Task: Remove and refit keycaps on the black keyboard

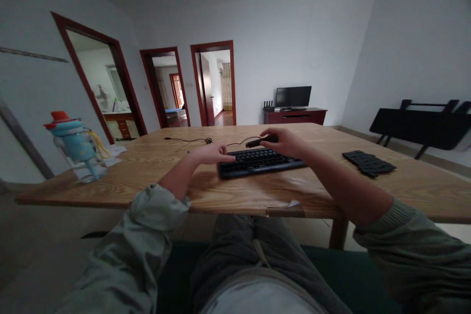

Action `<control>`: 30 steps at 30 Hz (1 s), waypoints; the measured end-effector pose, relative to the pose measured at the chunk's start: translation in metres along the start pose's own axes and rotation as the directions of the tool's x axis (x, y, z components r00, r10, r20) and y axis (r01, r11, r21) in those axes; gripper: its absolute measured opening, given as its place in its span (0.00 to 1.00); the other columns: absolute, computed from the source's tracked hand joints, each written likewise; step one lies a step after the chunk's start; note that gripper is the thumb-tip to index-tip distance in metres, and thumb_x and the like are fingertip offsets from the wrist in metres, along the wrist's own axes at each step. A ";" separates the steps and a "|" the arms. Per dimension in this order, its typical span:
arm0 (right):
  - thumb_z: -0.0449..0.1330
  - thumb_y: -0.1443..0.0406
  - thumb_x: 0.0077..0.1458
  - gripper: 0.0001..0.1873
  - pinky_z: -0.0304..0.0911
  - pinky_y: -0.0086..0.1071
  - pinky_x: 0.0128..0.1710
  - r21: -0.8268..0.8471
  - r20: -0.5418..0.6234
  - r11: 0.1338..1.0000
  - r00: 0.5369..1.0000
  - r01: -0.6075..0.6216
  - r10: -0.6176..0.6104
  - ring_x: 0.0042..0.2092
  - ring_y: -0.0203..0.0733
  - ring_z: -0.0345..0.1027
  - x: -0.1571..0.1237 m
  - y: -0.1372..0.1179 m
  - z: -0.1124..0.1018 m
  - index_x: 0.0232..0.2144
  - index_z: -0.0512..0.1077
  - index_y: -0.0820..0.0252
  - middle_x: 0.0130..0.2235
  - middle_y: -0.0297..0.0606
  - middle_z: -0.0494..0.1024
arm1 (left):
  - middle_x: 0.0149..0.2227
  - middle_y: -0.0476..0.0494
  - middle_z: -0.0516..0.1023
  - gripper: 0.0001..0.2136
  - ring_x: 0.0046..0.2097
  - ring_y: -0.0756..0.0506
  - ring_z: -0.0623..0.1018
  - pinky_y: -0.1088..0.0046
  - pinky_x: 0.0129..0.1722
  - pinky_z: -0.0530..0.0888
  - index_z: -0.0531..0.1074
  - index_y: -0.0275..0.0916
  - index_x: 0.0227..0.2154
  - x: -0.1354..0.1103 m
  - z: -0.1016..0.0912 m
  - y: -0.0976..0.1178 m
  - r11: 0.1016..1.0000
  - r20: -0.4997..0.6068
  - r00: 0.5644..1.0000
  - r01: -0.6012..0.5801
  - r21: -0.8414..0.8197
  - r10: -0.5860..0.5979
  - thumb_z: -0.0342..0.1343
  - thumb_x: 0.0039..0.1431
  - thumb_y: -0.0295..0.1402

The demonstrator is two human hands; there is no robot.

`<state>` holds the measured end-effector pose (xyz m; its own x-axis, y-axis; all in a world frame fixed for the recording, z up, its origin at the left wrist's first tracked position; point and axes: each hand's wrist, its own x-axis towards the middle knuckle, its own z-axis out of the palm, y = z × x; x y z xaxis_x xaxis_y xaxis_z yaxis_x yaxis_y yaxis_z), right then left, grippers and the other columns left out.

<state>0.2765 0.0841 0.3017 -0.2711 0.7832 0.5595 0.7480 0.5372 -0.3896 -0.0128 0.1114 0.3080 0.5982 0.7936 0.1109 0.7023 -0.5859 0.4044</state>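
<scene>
So there's one long black plastic keyboard (259, 162) sitting on one pale wood-grain table (147, 194), right in front of the person, with two bare hands on the job. The left hand (211, 154) is at the keyboard's left end, fingers bent and thumb over the edge; can't tell if it's actually pinching or just resting there. The right hand (282, 140) is closed around one stubby black handheld object (255, 143), held above the keyboard's back edge. Thin black cable (186, 139) behind it, two stretches visible, no clue if they're joined.

Off to the right, one pile of flat black pieces (369, 163), overlapping too much to count. Over on the left, one light blue bottle with a red lid and yellow strap (71, 140). Background: three doorways with red-brown frames (231, 83), plus one black flat-screen monitor (293, 97) on one dark red cabinet (274, 117).
</scene>
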 end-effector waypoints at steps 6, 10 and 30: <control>0.64 0.52 0.47 0.18 0.53 0.30 0.26 0.199 -0.065 0.979 0.998 0.035 -0.022 0.27 0.34 0.59 0.031 -0.030 0.002 0.28 0.73 0.63 0.24 0.34 0.71 | 0.27 0.48 0.72 0.19 0.28 0.49 0.69 0.74 0.28 0.66 0.73 0.37 0.36 0.042 0.017 -0.008 0.945 -0.345 0.936 -0.166 -0.281 0.062 0.55 0.55 0.49; 0.60 0.49 0.51 0.22 0.48 0.31 0.26 0.288 -0.175 0.958 0.983 0.005 0.048 0.26 0.33 0.54 0.037 -0.024 0.035 0.22 0.66 0.61 0.22 0.30 0.63 | 0.26 0.47 0.74 0.18 0.28 0.49 0.70 0.74 0.27 0.65 0.77 0.37 0.34 0.041 0.036 -0.013 0.944 -0.206 0.959 -0.242 -0.226 0.196 0.59 0.53 0.49; 0.66 0.50 0.45 0.22 0.61 0.33 0.30 0.411 -0.161 0.909 0.977 -0.065 0.142 0.30 0.38 0.65 0.023 -0.012 0.078 0.32 0.69 0.60 0.29 0.35 0.74 | 0.27 0.48 0.75 0.15 0.29 0.49 0.71 0.74 0.29 0.65 0.79 0.38 0.36 0.043 0.042 -0.027 0.964 -0.109 0.973 -0.219 -0.149 0.204 0.61 0.52 0.44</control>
<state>0.2136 0.1201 0.2623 -0.0609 0.7910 0.6088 0.4491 0.5664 -0.6910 0.0103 0.1549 0.2640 0.6833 0.6706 0.2890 0.4886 -0.7140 0.5014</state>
